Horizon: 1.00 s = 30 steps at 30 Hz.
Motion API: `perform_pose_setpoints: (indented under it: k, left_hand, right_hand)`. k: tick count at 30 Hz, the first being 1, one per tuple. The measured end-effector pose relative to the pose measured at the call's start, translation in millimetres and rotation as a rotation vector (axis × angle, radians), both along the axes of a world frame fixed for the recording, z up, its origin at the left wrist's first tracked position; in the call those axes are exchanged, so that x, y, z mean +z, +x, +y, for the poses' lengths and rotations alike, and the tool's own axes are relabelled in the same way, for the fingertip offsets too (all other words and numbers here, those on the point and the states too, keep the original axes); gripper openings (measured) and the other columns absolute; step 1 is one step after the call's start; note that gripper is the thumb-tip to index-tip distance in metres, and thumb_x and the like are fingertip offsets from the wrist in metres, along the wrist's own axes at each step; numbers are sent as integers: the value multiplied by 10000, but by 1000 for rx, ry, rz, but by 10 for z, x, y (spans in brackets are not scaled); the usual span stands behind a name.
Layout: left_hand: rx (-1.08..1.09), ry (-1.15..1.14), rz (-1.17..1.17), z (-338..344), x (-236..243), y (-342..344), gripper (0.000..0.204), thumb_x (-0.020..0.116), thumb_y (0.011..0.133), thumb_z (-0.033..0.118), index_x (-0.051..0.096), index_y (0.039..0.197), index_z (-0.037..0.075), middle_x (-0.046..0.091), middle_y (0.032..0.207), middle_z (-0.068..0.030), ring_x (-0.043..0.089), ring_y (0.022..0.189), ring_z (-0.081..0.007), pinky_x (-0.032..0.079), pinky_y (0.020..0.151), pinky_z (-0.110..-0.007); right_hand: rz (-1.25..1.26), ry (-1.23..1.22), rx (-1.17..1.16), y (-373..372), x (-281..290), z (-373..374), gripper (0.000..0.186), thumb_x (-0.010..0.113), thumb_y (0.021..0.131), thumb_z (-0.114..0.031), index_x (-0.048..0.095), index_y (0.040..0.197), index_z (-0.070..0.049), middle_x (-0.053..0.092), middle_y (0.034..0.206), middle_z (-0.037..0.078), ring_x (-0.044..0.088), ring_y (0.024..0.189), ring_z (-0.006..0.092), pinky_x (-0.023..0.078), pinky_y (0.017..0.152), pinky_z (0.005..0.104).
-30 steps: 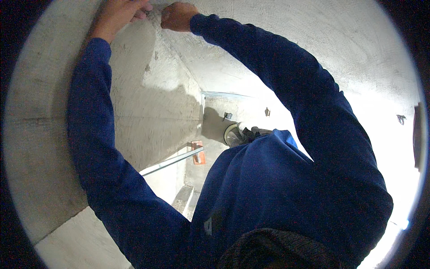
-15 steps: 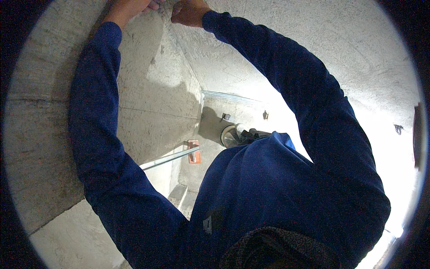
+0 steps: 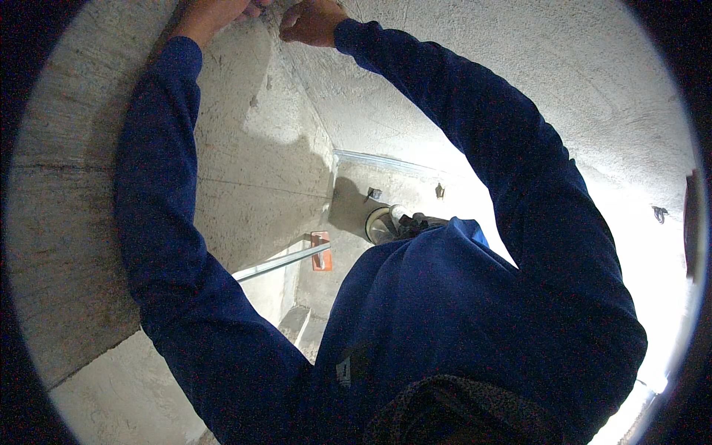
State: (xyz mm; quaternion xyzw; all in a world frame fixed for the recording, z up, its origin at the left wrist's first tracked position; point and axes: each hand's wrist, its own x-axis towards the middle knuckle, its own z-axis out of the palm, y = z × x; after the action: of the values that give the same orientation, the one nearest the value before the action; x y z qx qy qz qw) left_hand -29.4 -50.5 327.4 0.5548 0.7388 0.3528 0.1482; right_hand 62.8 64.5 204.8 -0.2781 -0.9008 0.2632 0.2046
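Both my arms reach up in dark blue sleeves to the top of the view, where two rough grey walls meet in a corner. My left hand (image 3: 215, 16) is against the left wall, partly cut off by the upper edge. Its few visible fingers look bent and closed. Just right of the corner, my right hand (image 3: 313, 22) is closed near the plastered right wall (image 3: 445, 44), its fingers curled. Whatever either hand holds is hidden or outside the view. A damp-looking patch (image 3: 274, 111) marks the wall surface below them.
Down below, an orange-red plastering float (image 3: 321, 256) lies by a long metal strip (image 3: 278, 263). A round bucket (image 3: 380, 225) stands near my body. Another metal strip (image 3: 386, 161) runs along the right wall's foot. Strong light comes from the right.
My right hand has shifted very slightly left and down. My left hand and both arms have hardly moved, and the scene looks a little darker.
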Motion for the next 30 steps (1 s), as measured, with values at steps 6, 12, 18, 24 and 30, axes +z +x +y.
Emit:
perform_pose_setpoints:
  k: [6,12,18,24,30]
  left_hand:
    - [-60,9,-25,1,-5,-23,146,524,893,118,582,833,-2,561,646,-42,512,555,-112,434,529,-273]
    - [-8,34,-108,22,-35,-46,129,525,892,105,577,875,-12,557,626,-45,511,544,-113,427,512,-265]
    - [-19,41,-84,67,-68,-122,133,533,890,105,573,894,-22,571,637,-56,524,533,-122,447,498,-274]
    - [49,40,-114,68,-73,-98,150,527,896,107,565,940,-32,581,678,-69,537,564,-124,464,525,-274]
    - [-24,94,-106,15,-71,-68,207,522,901,123,546,1036,-33,584,702,-74,543,572,-129,467,530,-276]
  right_hand:
    - [22,2,15,11,-13,16,239,661,659,-319,683,845,-170,664,896,105,609,881,304,452,818,432]
    - [54,-5,36,3,-15,22,214,666,670,-315,690,822,-166,671,865,99,618,867,285,465,797,430]
    - [29,-71,45,24,33,-3,206,677,702,-316,705,834,-162,676,862,98,624,864,271,461,814,417]
    - [27,-91,39,37,61,-28,194,662,718,-301,707,842,-159,677,861,93,623,860,265,450,833,415]
    - [40,-59,15,16,25,-12,193,650,709,-313,704,830,-173,674,882,97,616,876,278,436,850,437]
